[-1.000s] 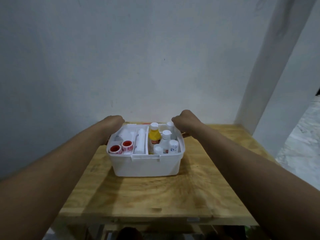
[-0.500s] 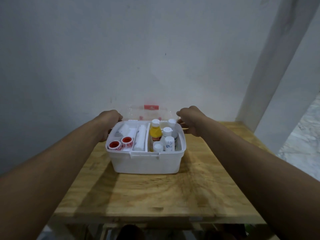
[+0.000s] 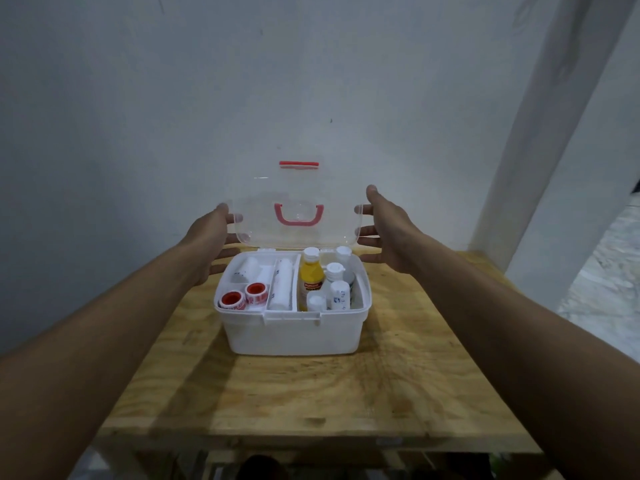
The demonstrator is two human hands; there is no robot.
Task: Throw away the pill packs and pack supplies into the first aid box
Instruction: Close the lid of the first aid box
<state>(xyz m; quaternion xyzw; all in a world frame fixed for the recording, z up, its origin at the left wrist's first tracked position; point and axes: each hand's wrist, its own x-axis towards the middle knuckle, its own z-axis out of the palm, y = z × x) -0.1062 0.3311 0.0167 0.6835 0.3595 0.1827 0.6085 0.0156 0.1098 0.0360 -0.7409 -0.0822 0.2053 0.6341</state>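
The white first aid box [image 3: 294, 336] sits in the middle of the wooden table [image 3: 311, 396]. Its clear lid [image 3: 298, 188], with a pink handle [image 3: 298, 218] and a red latch [image 3: 298, 164], stands nearly upright on the back hinge. My left hand [image 3: 207, 244] grips the lid's left edge and my right hand [image 3: 388, 233] its right edge; fingertips show through the plastic. Inside are two red-cored tape rolls [image 3: 244, 296], a white bandage roll [image 3: 282, 285], a yellow bottle [image 3: 310, 278] and several small white bottles [image 3: 337, 289]. No pill packs are in view.
A pale wall [image 3: 173, 116] rises right behind the table. A white pillar [image 3: 554, 133] stands at the back right, with grey floor [image 3: 609, 278] beyond it. Dark items under the table's front edge are too dim to make out.
The lid has swung up from lying low behind the box to nearly upright. Both hands rose with it along its side edges.
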